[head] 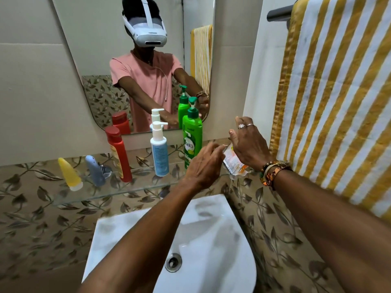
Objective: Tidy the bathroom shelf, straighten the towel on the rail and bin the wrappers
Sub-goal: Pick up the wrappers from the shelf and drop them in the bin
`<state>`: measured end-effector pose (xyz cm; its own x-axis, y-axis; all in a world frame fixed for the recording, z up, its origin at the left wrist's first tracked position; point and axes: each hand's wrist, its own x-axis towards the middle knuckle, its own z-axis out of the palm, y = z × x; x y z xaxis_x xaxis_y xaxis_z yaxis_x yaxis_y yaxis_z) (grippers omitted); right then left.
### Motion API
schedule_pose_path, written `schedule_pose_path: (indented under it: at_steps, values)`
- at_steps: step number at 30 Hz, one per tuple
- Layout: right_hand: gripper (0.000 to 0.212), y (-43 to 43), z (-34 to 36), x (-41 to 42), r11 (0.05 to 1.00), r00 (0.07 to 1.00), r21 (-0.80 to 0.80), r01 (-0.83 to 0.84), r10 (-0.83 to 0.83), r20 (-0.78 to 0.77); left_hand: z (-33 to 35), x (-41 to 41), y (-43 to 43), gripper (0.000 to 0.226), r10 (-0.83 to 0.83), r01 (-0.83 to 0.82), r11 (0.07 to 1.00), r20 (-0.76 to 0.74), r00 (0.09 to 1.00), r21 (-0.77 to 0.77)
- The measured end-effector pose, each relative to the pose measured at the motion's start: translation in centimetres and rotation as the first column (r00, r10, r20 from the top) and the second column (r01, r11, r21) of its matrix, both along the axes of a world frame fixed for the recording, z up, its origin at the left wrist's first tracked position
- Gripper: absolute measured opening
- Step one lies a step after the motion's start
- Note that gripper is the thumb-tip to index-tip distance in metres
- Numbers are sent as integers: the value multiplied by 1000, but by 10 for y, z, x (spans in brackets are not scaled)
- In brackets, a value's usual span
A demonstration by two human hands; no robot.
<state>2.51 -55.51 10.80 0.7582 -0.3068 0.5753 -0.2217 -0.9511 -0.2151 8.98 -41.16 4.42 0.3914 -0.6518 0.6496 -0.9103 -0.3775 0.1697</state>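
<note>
While gathering the wrapper (232,160) at the right end of the glass shelf (127,188), at 3 o'clock from the green bottle (191,134), better to crush it fully into one palm, to avoid dropping a loose corner into the sink (211,208) at 6 o'clock. Left hand (203,166): fingers curled, pinching the upper edge. Right hand (248,144): laid over the wrapper, grip hidden, cannot tell. Long axis from 11 to 5 o'clock, upper end pointing toward the mirror (95,60), crumpled end toward the right wrist.
</note>
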Motion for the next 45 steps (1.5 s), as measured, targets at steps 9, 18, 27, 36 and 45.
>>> schedule_pose_path:
  at_steps: [9,18,27,36,45]
  values:
    - [39,-19,-18,-4,992,987,96,86,-71,-144,-18,3,-32,25,162,-177,984,-460,873,11]
    - [26,-28,-38,2,972,937,123,200,-153,-313,-35,15,-56,43,116,-341,939,-902,415,-36]
    - [36,-27,-41,9,957,952,178,227,-181,-245,-37,22,-58,20,-99,-353,922,-979,178,-157]
    - [14,-21,-43,12,951,972,206,230,-212,-104,-38,18,-61,27,-71,-397,902,-965,254,-171]
    - [14,-18,-30,9,941,980,287,181,-197,29,5,4,-83,58,-141,-493,820,-938,317,-290]
